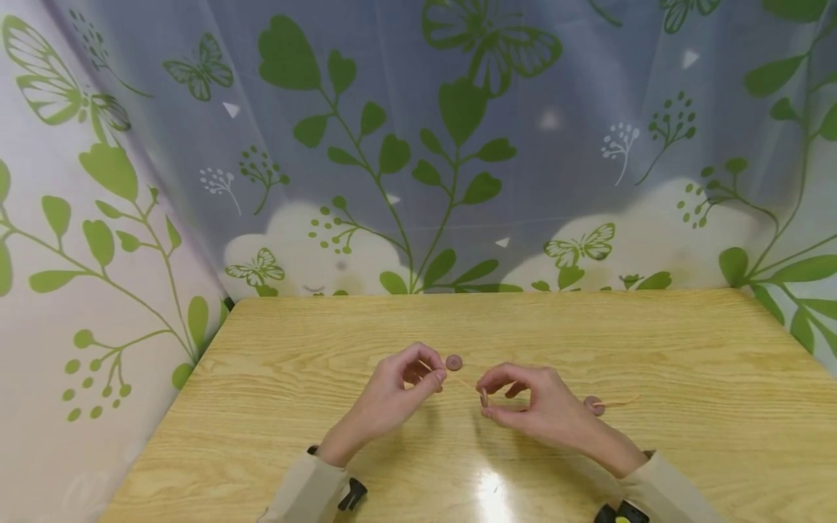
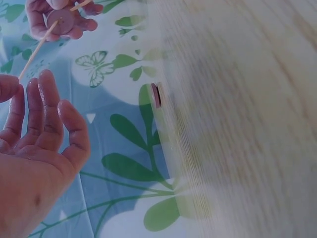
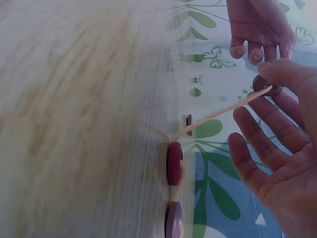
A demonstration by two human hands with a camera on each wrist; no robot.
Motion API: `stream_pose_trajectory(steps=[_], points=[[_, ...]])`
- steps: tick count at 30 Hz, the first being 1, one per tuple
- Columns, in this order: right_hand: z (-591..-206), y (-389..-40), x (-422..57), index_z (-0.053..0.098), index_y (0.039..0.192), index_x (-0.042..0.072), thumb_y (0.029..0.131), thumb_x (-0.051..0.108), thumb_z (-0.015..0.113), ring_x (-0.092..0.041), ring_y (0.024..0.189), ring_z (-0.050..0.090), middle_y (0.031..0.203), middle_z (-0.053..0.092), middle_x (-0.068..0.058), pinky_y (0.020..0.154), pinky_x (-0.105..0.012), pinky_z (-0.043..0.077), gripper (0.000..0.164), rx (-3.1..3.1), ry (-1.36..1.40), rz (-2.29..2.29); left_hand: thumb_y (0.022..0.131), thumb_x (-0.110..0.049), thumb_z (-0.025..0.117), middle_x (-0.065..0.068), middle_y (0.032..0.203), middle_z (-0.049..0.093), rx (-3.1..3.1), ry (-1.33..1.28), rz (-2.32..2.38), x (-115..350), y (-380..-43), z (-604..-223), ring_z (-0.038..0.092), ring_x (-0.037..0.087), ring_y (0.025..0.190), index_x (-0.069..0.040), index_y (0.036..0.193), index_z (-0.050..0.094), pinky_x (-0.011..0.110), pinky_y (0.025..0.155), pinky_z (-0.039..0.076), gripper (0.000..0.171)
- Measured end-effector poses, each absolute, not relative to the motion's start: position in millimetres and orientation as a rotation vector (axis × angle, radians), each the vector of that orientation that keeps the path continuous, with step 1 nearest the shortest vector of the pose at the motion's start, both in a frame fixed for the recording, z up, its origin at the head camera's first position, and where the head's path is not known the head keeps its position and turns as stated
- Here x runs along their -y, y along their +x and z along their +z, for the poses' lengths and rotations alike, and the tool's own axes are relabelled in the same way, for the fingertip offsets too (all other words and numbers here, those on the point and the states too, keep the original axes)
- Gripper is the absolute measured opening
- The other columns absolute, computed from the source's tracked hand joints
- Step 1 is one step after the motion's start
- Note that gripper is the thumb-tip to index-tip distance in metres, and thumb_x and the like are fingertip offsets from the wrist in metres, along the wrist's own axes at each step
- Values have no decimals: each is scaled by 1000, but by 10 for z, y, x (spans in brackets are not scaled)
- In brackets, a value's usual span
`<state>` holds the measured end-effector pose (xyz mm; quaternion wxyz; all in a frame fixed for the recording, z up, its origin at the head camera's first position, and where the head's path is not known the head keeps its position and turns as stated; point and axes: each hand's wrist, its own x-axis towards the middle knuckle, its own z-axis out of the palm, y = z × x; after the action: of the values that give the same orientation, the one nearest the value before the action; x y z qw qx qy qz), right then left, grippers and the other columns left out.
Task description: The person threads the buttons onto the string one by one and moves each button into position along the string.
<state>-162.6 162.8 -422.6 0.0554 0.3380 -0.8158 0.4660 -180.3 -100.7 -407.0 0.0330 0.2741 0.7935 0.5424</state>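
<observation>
In the head view my left hand [image 1: 399,388] pinches one end of a thin orange cord [image 1: 461,379] between thumb and forefinger. To its right, my right hand [image 1: 539,403] holds a brown button [image 1: 484,396] on edge by its rim. The cord runs through this button, as the left wrist view shows on the button's face [image 2: 62,22]. From the button the cord [image 3: 218,113] slopes down to a threaded red-brown button [image 3: 175,163] and another threaded button [image 3: 173,219] on the table. A separate four-hole button [image 1: 454,362] lies flat just beyond my left fingertips.
The wood-grain table [image 1: 314,327] carries all of this. One threaded button [image 1: 594,405] with a cord tail [image 1: 621,402] lies behind my right wrist. A leaf-and-butterfly curtain [image 1: 418,145] hangs at the table's back edge, and a similar one along the left.
</observation>
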Motion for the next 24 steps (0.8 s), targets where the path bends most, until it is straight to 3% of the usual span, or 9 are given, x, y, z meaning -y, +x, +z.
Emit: stream_pose_trajectory(steps=[9, 16, 24], points=[[-4221, -1614, -1657, 71, 112, 16, 91, 12, 77, -12, 92, 72, 107, 76, -6, 78, -35, 62, 22, 2541, 1046, 1390, 101, -15, 63, 7, 101, 71, -2445, 795, 1672, 1010, -1788, -4014, 70, 35, 87, -13, 105, 65, 27, 72, 56, 6], [-4220, -1608, -1675, 70, 111, 18, 91, 13, 78, -13, 92, 72, 106, 75, -5, 78, -35, 62, 22, 2566, 1054, 1367, 101, -14, 63, 18, 104, 70, -2442, 790, 1671, 1010, -1793, -4009, 70, 35, 86, -12, 105, 64, 25, 70, 55, 5], [-4231, -1599, -1688, 71, 109, 13, 89, 9, 78, -18, 91, 73, 105, 75, -7, 73, -32, 62, 22, 2605, 1054, 1374, 100, -13, 62, 19, 103, 71, -2446, 789, 1676, 1018, -1801, -4008, 70, 37, 86, -12, 105, 64, 25, 70, 55, 5]])
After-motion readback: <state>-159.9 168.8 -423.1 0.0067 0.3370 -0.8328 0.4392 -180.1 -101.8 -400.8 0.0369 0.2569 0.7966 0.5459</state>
